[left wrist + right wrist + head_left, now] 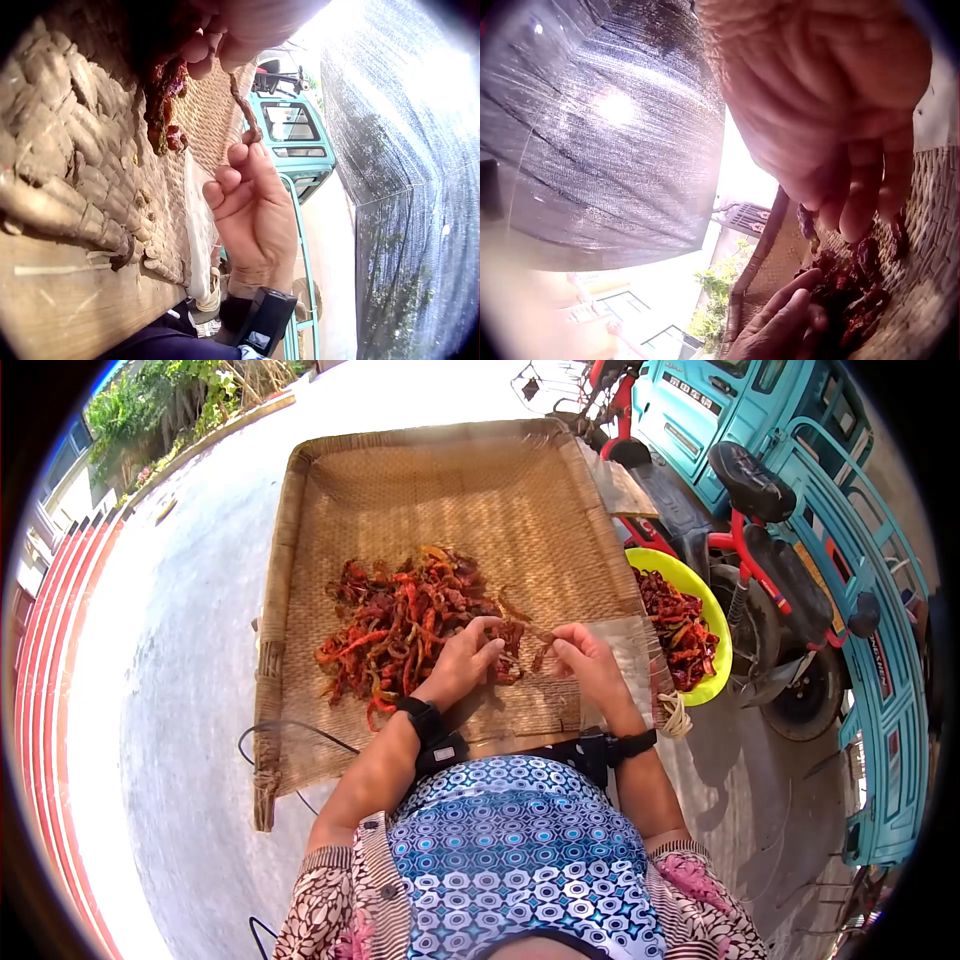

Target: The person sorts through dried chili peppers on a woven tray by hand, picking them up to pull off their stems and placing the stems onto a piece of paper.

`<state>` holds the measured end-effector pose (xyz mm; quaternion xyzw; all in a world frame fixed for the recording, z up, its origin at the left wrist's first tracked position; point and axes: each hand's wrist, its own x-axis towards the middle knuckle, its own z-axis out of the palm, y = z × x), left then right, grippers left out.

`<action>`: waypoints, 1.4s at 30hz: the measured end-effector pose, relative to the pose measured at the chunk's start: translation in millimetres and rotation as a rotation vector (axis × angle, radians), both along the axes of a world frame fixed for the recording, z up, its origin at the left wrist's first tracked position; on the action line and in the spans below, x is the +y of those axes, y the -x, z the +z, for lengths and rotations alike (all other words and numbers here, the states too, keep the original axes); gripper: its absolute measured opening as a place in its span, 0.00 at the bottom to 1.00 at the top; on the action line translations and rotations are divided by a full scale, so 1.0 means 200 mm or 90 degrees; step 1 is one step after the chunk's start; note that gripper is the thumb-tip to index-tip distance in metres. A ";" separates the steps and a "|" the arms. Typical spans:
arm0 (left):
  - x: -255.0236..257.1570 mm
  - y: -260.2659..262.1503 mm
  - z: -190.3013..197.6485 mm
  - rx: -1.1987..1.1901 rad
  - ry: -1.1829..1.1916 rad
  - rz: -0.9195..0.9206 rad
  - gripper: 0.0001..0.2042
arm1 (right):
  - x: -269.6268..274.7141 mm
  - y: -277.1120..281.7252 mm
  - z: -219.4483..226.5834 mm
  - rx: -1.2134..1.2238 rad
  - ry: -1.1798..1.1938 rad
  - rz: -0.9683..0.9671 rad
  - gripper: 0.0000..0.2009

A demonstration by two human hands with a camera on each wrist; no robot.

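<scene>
A heap of dried red chili peppers (400, 620) lies on a shallow woven tray (450, 490). At the heap's right side, my left hand (465, 663) and right hand (594, 665) are held close together over the weave. Between them stretches a thin, brownish dried chili pepper (246, 112). The right thumb and fingers pinch one end, as the left wrist view shows. Fingertips of the left hand pinch its other end. More dark red peppers (855, 292) lie below the hands in the right wrist view.
A yellow-green basin (722, 630) of red peppers stands right of the tray. Beyond it are a red two-wheeler (742, 540) and a turquoise cargo vehicle (900, 690). A pale cloth or sheet (622, 660) covers the tray's right edge. A black cable (300, 725) crosses the left front.
</scene>
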<state>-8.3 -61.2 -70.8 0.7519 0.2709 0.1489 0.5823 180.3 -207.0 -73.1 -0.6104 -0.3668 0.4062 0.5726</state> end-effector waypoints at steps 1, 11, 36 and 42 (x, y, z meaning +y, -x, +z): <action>0.00 0.00 0.00 -0.006 -0.001 0.000 0.20 | -0.03 -0.04 0.02 0.061 -0.040 -0.070 0.10; 0.00 0.00 -0.02 0.010 -0.024 -0.020 0.15 | -0.03 -0.14 -0.05 -0.299 0.057 -0.057 0.11; 0.00 -0.01 0.01 0.034 -0.045 -0.006 0.26 | 0.07 -0.13 0.07 0.123 -0.010 -0.114 0.15; 0.01 -0.01 -0.02 0.015 -0.033 0.004 0.26 | 0.28 0.03 -0.10 -0.614 -0.029 -0.004 0.15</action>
